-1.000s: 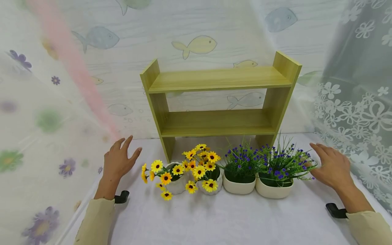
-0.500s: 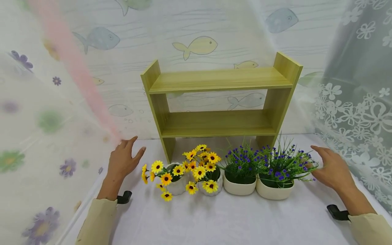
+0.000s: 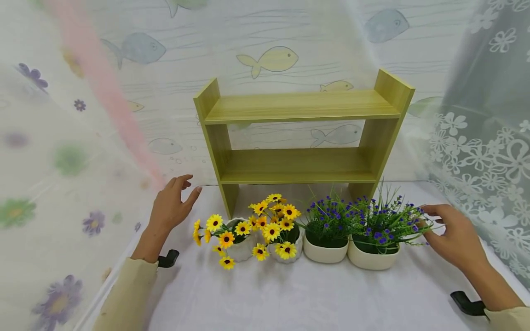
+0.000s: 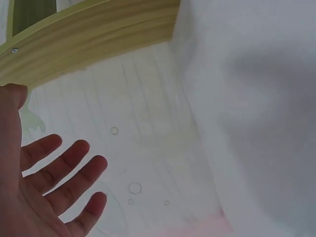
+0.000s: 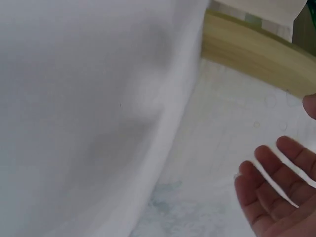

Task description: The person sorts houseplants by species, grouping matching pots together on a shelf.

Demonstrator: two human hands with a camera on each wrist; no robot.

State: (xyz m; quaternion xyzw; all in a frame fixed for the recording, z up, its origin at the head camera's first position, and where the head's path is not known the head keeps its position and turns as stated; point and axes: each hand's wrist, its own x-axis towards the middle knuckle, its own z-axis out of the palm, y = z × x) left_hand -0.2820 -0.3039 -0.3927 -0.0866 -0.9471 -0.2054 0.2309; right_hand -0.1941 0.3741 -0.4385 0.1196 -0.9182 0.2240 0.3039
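Fingers (image 5: pixel 277 170) of the right hand (image 3: pixel 457 239) curve loosely, gripping nothing, beside the rightmost planter (image 3: pixel 374 260): a smooth, cream, rounded pot with wiry green blades and tiny violet-blue blooms, standing on the white-covered table (image 3: pixel 298 299). The left hand (image 3: pixel 169 207), equally relaxed, holds nothing near the yellowish wooden shelf (image 3: pixel 298 165).

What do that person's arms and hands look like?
The left sleeve and right sleeve are beige. A bent black piece sticks out by the left wrist, and another black piece by the right. The left hand and right hand are bare: no gloves.
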